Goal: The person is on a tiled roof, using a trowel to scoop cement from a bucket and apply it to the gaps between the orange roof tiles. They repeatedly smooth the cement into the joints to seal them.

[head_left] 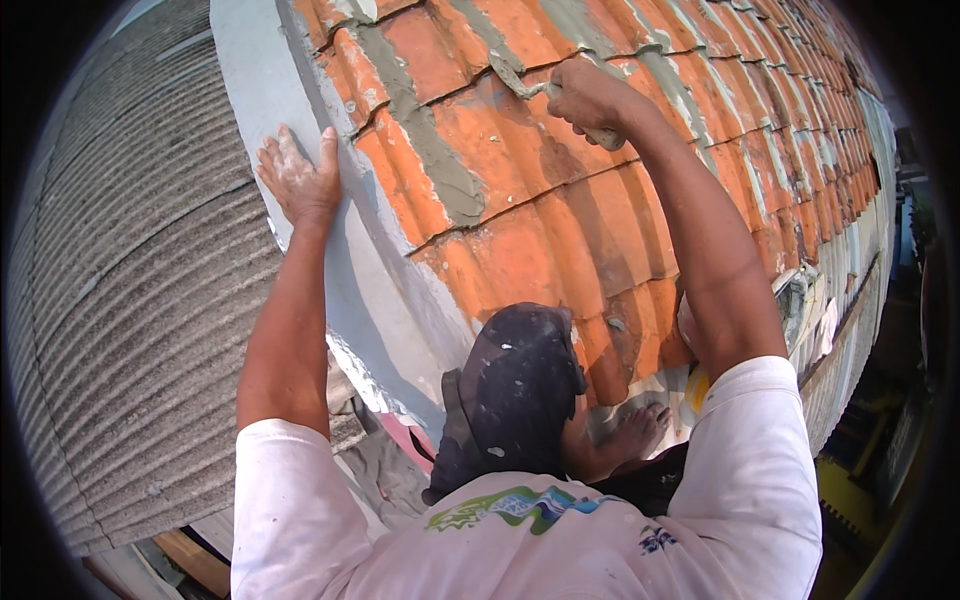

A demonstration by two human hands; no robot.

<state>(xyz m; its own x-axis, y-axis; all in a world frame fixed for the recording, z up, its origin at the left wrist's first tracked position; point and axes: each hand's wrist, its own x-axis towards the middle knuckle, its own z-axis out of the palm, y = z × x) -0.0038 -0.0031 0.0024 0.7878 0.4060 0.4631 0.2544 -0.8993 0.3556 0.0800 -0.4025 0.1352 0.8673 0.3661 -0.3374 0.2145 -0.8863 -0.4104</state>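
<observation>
My left hand (302, 178) lies flat with its fingers spread on the pale parapet (262, 85) along the roof's left edge. White smears mark its fingers. My right hand (590, 98) is closed round the handle of a trowel (522, 90). Grey mortar coats the trowel's neck, and its blade, hard to make out, meets a strip of mortar (485, 35) between the orange roof tiles (505, 130). The handle's butt sticks out below my fist. Nearer the parapet, a wider mortar band (435, 160) runs down the tiles.
A grey corrugated roof (140, 260) spreads out on the left, beyond the parapet. My bare foot (635, 435) rests at the tiles' lower edge. Right of it are a partly hidden yellow object (697, 388) and a mortar-smeared container (795, 300). A drop shows at the far right.
</observation>
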